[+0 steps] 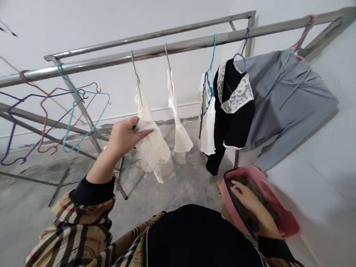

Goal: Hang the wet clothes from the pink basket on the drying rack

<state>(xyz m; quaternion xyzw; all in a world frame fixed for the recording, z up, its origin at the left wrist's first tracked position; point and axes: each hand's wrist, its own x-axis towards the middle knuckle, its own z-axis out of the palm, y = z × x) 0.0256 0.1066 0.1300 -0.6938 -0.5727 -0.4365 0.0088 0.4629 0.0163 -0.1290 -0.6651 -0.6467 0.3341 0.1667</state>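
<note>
a sheer cream lace garment is hung by a thin hanger from a polished silver metal rail, and its upper part is pinched between the thumb and fingers of the left hand. to the left of the cream garment, bare wire hangers in purple, dull red and turquoise are hooked on the rail. just to its right, a narrow off-white garment is hung; farther right of it are seen a white garment with navy trim, a black garment with a white lace collar and, farthest, a long grey garment. well to the right of the cream garment and lower, the right hand is placed inside a pink plastic basin, over dark brownish cloth; whether any cloth is grasped there cannot be told.
</note>
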